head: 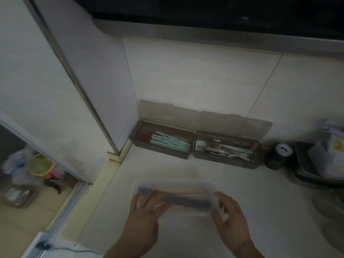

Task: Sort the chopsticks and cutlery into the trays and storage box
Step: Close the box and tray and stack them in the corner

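Observation:
A clear plastic storage box (pixel 173 185) lies on the counter near me, blurred, with wooden and dark chopsticks inside. My left hand (pixel 143 218) grips its left end. My right hand (pixel 229 216) is at its right end, fingers curled around the box's edge. Against the back wall stand two brown trays with lids open. The left tray (pixel 162 153) holds green and red chopsticks (pixel 167 142). The right tray (pixel 226 161) holds metal cutlery (pixel 229 151) and a small white perforated insert (pixel 201 146).
A dark round jar with a white cap (pixel 277 155) stands right of the trays. A dark tray with a plastic bottle (pixel 327 157) is at the far right. A white cabinet side (pixel 104 81) rises on the left; the counter edge drops to the floor beyond it.

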Available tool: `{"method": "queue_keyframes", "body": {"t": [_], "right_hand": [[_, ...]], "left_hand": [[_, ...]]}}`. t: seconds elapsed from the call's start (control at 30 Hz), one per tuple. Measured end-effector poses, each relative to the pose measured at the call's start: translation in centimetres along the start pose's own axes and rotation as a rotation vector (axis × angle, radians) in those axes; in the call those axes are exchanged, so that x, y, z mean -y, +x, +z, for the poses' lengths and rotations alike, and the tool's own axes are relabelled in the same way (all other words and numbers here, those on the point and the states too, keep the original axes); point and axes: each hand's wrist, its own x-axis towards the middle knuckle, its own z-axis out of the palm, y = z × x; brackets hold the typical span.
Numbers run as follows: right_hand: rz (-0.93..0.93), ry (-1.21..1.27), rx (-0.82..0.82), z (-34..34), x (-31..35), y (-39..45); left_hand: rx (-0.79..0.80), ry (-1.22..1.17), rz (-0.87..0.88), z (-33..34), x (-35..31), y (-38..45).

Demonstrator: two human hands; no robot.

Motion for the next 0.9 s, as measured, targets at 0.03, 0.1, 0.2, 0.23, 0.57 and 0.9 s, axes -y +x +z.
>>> {"method": "queue_keyframes", "body": {"t": [0.03,0.1,0.2,0.23,0.57,0.9], "right_hand": [[-0.006,0.013,0.014,0.2,0.5,-1.3],[0.034,0.053,0.026,0.4,1.4,-3.0],[0.102,0.045,-0.059,-0.2,2.1,-1.3],[0.083,-0.004,-0.085,-0.5,2.3,0.3],[-0.245,-0.455,0.013,1.2,11.3,24.9],[-0.168,-0.648,-0.046,7.2,12.4,29.6]], "left_hand": [[-0.009,-0.085,-0.034,-0.4,0.7,0.4],[-0.063,-0.231,-0.094,-0.9,1.7,1.6],[-0.173,-0.409,-0.230,-1.9,2.6,4.5],[-0.183,-0.482,-0.293,-2.5,2.9,5.7],[-0.206,-0.739,-0.683,-6.7,9.7,17.2],[-0.158,-0.688,-0.643,-6.4,14.0,17.8]]}}
